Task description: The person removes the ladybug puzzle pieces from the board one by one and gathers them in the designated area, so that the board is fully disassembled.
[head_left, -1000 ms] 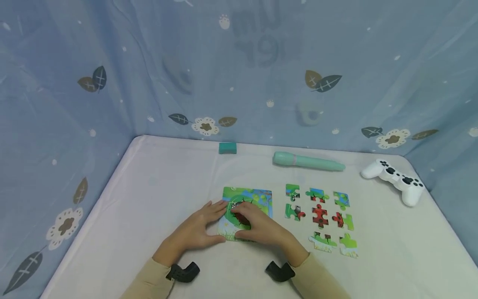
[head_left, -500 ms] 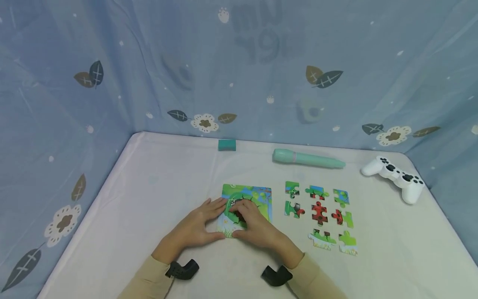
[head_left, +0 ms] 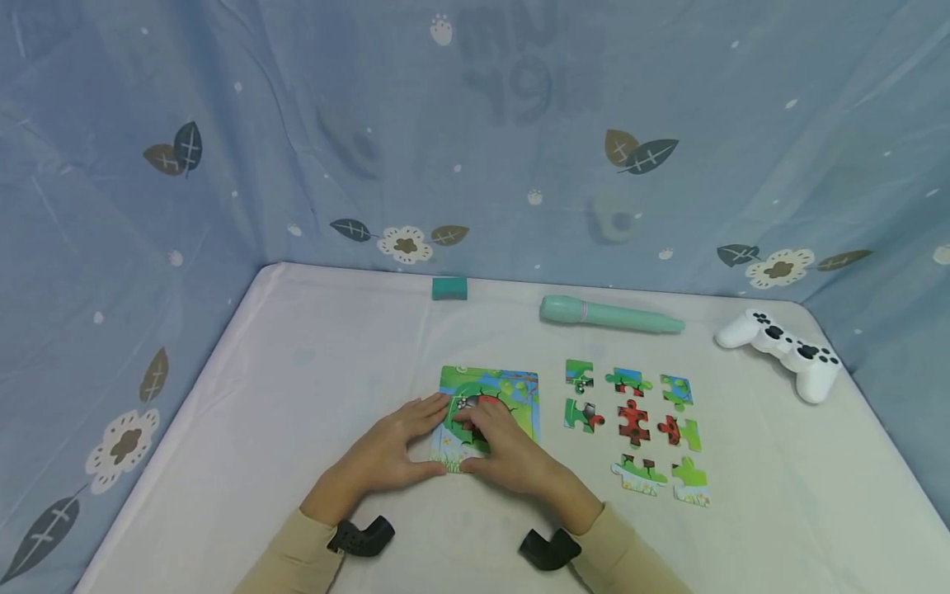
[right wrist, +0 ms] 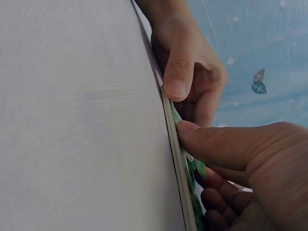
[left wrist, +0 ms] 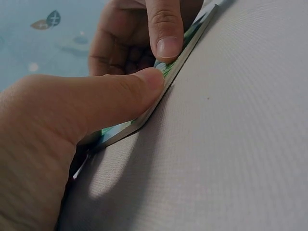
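In the head view a square puzzle board (head_left: 525,412) with a ladybug picture lies flat in front of me. My left hand (head_left: 389,445) rests along its left side, fingers extended over the edge and thumb (left wrist: 139,89) at the near corner. My right hand (head_left: 512,450) is over the board's lower left part, thumb and fingers bent towards each other. Between them, in the right wrist view, a puzzle piece (right wrist: 200,168) shows its green face, slightly raised over the board. The right fingers hide most of this piece and part of the ladybug.
Several loose puzzle pieces (head_left: 633,424) lie in rows right of the board. Further back are a teal block (head_left: 449,288) and a mint-green microphone-shaped stick (head_left: 612,315). A white game controller (head_left: 779,353) lies at the far right, and a blue curtain (head_left: 475,148) hangs behind the table.
The right fingers have shifted slightly over the board, uncovering more of the ladybug. My left hand keeps its place at the left edge. The loose pieces have stayed put.
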A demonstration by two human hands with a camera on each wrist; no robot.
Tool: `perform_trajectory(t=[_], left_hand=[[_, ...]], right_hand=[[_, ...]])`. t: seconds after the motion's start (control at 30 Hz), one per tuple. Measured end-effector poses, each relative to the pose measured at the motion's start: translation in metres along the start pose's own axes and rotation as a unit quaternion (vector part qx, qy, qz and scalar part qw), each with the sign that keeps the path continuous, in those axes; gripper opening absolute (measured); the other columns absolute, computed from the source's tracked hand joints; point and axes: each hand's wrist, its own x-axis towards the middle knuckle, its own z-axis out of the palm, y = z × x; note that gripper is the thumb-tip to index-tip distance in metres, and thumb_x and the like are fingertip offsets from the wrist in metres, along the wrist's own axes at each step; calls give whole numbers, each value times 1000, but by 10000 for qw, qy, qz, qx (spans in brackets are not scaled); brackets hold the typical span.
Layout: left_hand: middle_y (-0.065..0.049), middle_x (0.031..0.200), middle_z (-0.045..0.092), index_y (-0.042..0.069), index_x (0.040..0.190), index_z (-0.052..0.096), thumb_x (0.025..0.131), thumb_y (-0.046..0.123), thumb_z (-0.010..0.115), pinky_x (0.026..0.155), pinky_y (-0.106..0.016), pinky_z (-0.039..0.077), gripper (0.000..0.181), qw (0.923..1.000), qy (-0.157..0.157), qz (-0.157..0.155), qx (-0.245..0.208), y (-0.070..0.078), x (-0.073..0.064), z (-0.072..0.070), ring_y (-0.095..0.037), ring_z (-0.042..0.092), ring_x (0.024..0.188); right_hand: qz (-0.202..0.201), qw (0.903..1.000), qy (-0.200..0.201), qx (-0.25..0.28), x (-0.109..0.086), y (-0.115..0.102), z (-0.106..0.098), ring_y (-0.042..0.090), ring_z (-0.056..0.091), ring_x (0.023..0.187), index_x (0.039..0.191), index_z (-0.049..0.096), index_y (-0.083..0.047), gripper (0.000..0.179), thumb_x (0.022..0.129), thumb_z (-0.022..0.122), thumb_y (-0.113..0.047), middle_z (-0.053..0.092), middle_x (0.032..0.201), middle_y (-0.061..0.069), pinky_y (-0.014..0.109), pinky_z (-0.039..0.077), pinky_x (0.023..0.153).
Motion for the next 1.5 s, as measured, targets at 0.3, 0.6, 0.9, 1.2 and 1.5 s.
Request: perform_trajectory(t=[0.3,0.6,0.9,1.2,1.5], left_hand=[[-2,149,40,7,139,47,79,53,70,110,-44,38,80,10000,-33,-81,-30,0,-1,1,-22,39,137],[-3,149,40,6,140,47,78,52,71,110,-44,37,80,10000,-16,-18,6,0,1,1,-22,38,138],[-3,150,38,6,140,46,79,52,70,111,-45,36,80,9999,-74,-143,-47,1,0,0,-24,37,138],[-2,151,37,7,141,45,78,52,71,112,-46,35,81,9993,-143,-302,-153,1,0,1,-24,35,139],[-1,151,37,9,141,45,78,55,69,112,-45,35,83,9992,-124,-363,-92,2,0,1,-24,36,139]], right_hand=[[107,9998,-165,19,-1,-2,-4,19,45,116,132,52,-7,58,81,75,-22,55,118,3,41,44,100],[71,9999,-85,-57,-2,1,-7,18,47,112,132,52,-8,56,82,73,-21,54,117,3,39,45,98],[91,9998,111,139,-3,8,-26,17,48,100,133,51,-6,53,85,71,-17,56,120,6,33,48,84],[541,9981,290,-53,-27,17,-56,20,51,107,135,50,-8,56,85,72,-18,56,119,3,44,49,90],[732,9941,635,-493,-72,34,-75,16,55,100,132,54,-7,56,80,75,-15,57,114,-1,38,52,83]])
